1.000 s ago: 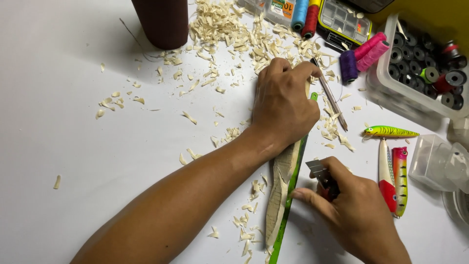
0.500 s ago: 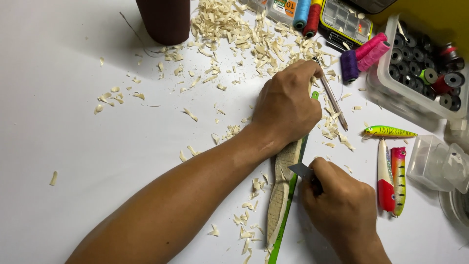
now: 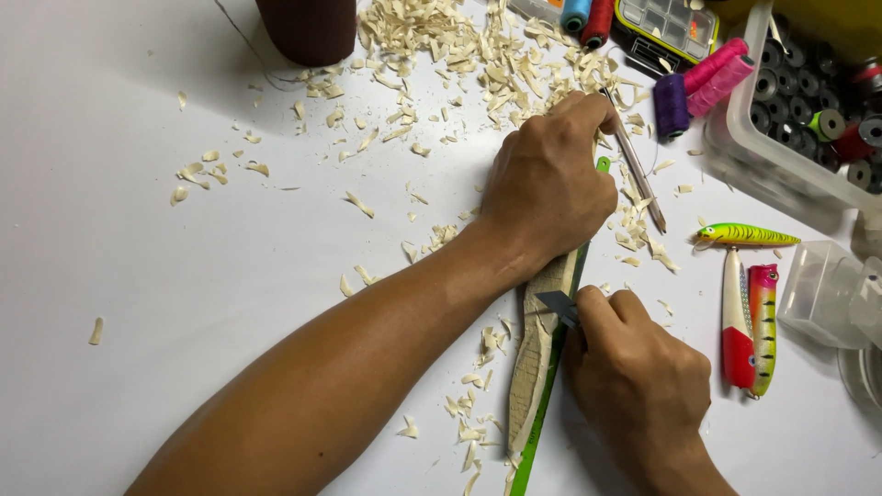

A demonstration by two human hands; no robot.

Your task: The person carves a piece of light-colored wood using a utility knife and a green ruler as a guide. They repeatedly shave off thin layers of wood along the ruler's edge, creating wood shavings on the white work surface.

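A long pale carved wooden piece (image 3: pixel 535 354) lies on the white table, resting along a green ruler (image 3: pixel 537 413). My left hand (image 3: pixel 548 184) presses down on the upper end of the wood and ruler. My right hand (image 3: pixel 638 381) grips a small knife whose grey blade (image 3: pixel 557 306) touches the wood's right edge near the middle. Wood shavings (image 3: pixel 478 432) lie beside the piece.
A pile of shavings (image 3: pixel 459 55) spreads at the top. A pencil (image 3: pixel 636 174) lies right of my left hand. Three painted fishing lures (image 3: pixel 746 276) sit at right, near a clear bin of spools (image 3: pixel 808 110), thread spools (image 3: pixel 698 83), and a dark cylinder (image 3: pixel 308 28).
My right hand has moved up and left along the wood, bringing the blade against its edge. My left hand has stayed pressing in place.
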